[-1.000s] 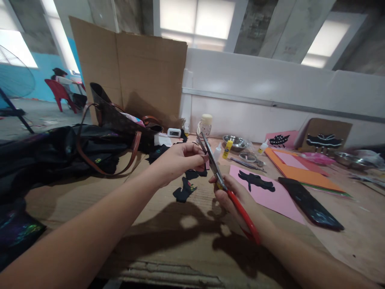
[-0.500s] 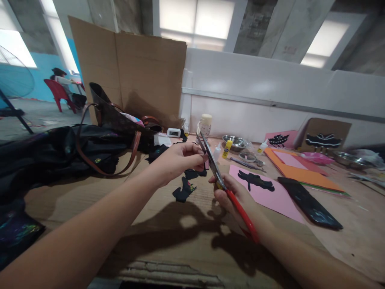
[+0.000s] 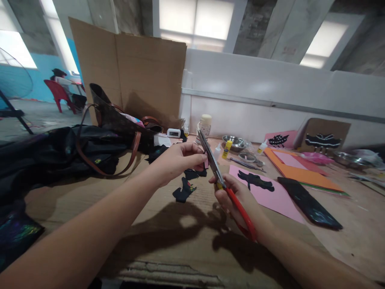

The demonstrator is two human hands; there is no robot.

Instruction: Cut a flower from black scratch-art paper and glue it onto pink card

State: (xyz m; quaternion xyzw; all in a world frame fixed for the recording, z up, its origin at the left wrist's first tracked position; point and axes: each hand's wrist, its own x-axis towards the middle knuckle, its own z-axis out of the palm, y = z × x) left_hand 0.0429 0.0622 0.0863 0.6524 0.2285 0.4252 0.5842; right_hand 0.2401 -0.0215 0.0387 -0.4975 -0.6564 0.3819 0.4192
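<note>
My right hand grips red-handled scissors, their blades pointing up and away, close together. Just left of the blades, my left hand pinches a small black scrap between thumb and fingers; little of it shows. A narrow pink bit appears just under those fingertips, against the blades. Below my left hand, black cut scraps lie on the cardboard, one with a colourful patch. To the right, a black cutout shape rests on pink paper.
A dark phone and orange sheets lie at right. Behind stand a glue stick, a metal bowl and a lidded jar. A brown handbag and black shiny fabric fill the left side.
The scissor blades have come closer together. Both hands stay nearly in the same place.
</note>
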